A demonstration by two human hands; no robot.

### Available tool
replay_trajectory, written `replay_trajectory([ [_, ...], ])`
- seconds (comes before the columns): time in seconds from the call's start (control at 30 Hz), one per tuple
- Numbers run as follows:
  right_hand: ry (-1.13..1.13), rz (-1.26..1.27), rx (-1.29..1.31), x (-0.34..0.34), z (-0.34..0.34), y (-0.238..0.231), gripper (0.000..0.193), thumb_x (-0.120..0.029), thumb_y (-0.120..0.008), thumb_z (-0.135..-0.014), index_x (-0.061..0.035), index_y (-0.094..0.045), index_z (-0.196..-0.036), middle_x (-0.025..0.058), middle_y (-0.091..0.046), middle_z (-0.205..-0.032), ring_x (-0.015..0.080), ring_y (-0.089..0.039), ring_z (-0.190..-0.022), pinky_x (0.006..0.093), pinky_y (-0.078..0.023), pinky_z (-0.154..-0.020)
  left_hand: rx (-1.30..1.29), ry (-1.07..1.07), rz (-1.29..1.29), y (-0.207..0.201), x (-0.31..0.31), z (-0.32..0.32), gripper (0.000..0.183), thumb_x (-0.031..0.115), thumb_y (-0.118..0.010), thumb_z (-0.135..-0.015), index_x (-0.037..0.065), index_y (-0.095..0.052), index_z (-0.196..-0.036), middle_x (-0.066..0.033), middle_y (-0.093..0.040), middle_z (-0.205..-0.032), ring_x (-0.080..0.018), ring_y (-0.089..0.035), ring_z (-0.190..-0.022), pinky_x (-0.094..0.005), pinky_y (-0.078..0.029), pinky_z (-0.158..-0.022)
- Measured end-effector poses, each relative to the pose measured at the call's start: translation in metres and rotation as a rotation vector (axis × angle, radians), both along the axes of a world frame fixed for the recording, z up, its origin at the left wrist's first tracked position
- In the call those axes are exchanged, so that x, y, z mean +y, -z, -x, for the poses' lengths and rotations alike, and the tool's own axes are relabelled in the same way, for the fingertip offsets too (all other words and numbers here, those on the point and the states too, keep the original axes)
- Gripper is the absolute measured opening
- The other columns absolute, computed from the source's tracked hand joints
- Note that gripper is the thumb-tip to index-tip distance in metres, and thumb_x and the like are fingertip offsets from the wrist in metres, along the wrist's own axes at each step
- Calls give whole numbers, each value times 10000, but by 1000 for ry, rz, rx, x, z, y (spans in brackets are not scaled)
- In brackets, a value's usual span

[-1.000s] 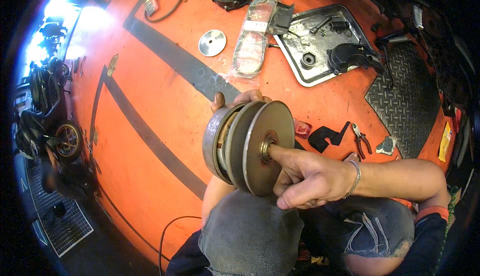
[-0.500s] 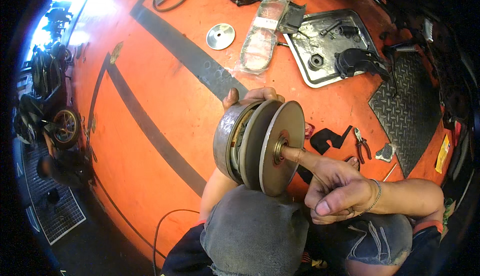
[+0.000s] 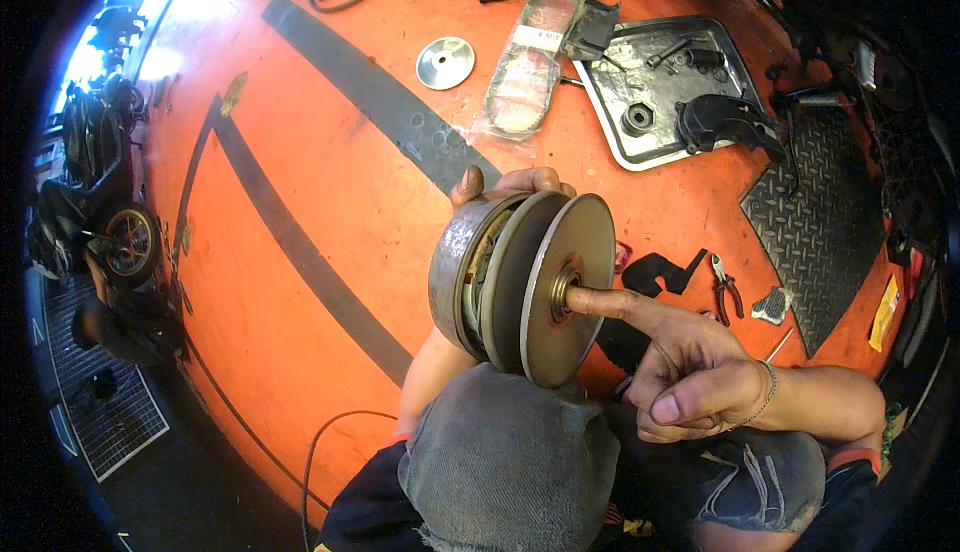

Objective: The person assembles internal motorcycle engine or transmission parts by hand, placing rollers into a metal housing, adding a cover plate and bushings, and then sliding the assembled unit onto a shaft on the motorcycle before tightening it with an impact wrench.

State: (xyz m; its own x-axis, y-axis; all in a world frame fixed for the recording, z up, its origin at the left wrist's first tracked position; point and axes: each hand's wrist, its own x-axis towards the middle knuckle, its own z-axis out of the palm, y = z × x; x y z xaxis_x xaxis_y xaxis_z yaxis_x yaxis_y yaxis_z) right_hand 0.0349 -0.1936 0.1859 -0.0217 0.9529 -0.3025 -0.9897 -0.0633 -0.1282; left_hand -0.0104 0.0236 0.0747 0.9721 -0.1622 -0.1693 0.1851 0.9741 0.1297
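Pulley assembly [image 3: 582, 242] is gripped by curled left fingers [image 3: 530, 179], one straight right finger [image 3: 608, 303], others folded, touching its hub [image 3: 562, 294].

Before me I see an orange floor [image 3: 320, 172], crossed by dark grey stripes [image 3: 370, 90]. At ten o'clock there is strong white light [image 3: 198, 0], at eight o'clock a floor grate [image 3: 120, 412], at three o'clock a black diamond-patterned plate [image 3: 825, 207].

One pulley [image 3: 520, 287], one tray [image 3: 655, 84]
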Motion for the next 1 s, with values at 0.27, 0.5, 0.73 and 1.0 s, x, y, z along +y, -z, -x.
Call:
replay_trajectory([
  [0.27,165,95,-649,-26,-30,15,652,-43,-631,-841,45,-335,-1415,64,-504,-590,113,-481,-462,230,-365,-472,91,-48,-39,10,5,7,675,638,-491,-914,-21,-565,-1040,-197,-642,-953,-317,-669,-797,-466,-594,-741],
  [0.5,177,610,-2247,-68,3,186,240,-161,-755,-739,-94,-701,-963,130,-605,-1056,321,-586,-965,424,-506,-817,196,-130,-88,17,21,15,674,637,-489,-917,-21,-565,-1043,-197,-641,-956,-318,-668,-802,-465,-593,-743],
  [0.73,-186,502,-2352,-74,14,267,506,-253,-790,-717,-181,-642,-1196,177,-408,-1474,389,-428,-1319,488,-418,-1041,275,-140,-112,23,20,20,673,635,-486,-921,-21,-565,-1046,-198,-640,-960,-318,-668,-807,-464,-591,-745],
  [1.0,-273,228,-2312,-55,-20,279,450,-206,-737,-748,-157,-653,-1187,157,-481,-1412,356,-478,-1263,463,-419,-1047,299,-158,-117,25,23,20,672,634,-483,-924,-21,-564,-1050,-199,-640,-963,-319,-667,-813,-463,-589,-748],
])
